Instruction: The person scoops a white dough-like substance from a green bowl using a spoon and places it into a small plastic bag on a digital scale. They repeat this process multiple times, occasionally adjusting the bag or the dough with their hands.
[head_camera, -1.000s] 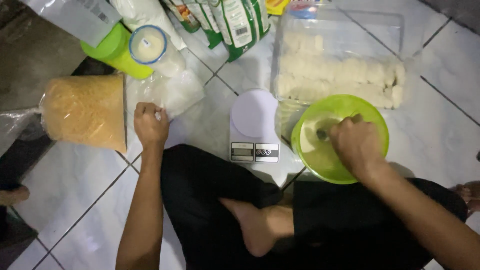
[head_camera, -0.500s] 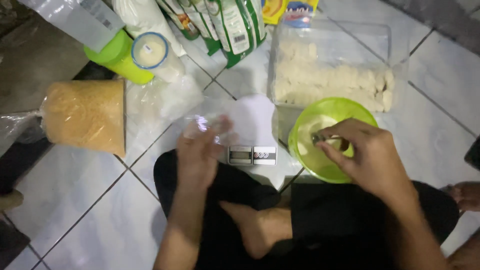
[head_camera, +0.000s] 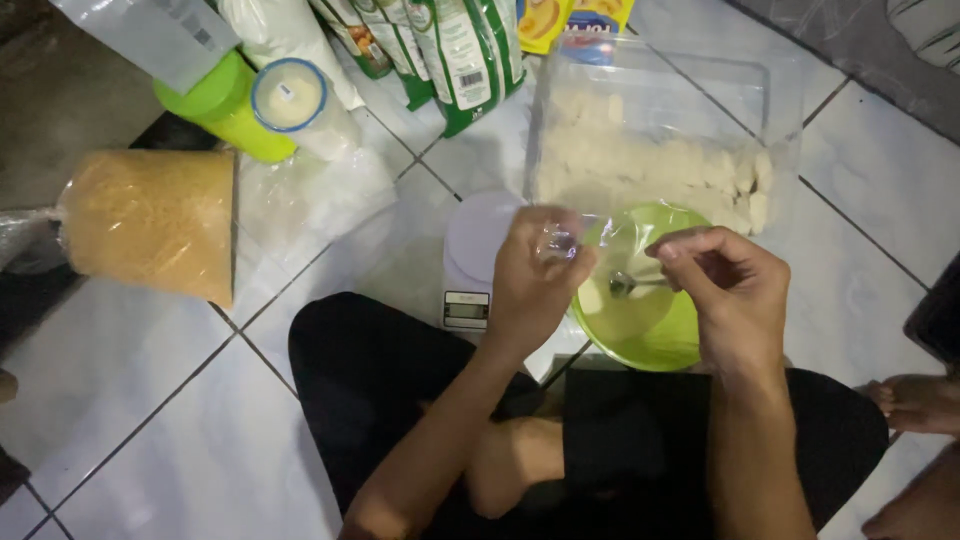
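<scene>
My left hand (head_camera: 535, 280) holds a small clear plastic bag (head_camera: 562, 238) at the left rim of a green bowl (head_camera: 650, 330). My right hand (head_camera: 730, 290) pinches the handle of a metal spoon (head_camera: 628, 284) whose head hangs over the bowl, close to the bag. Pale dough pieces lie inside the bowl. A small white kitchen scale (head_camera: 472, 262) sits on the tiled floor just left of the bowl, partly behind my left hand. My crossed legs in black cloth fill the lower middle of the view.
A large clear bag of pale pieces (head_camera: 650, 150) lies behind the bowl. A bag of orange-brown crumbs (head_camera: 150, 222) lies at left, a green container (head_camera: 222, 105) and a blue-lidded jar (head_camera: 292, 98) behind it. Green-and-white packets (head_camera: 440, 50) stand at the back. Loose clear bags (head_camera: 310, 200) lie on the tiles.
My left hand left the floor near the loose bags and came right with a clear bag, up to the bowl's rim. My right hand lifted the spoon out of the bowl towards it.
</scene>
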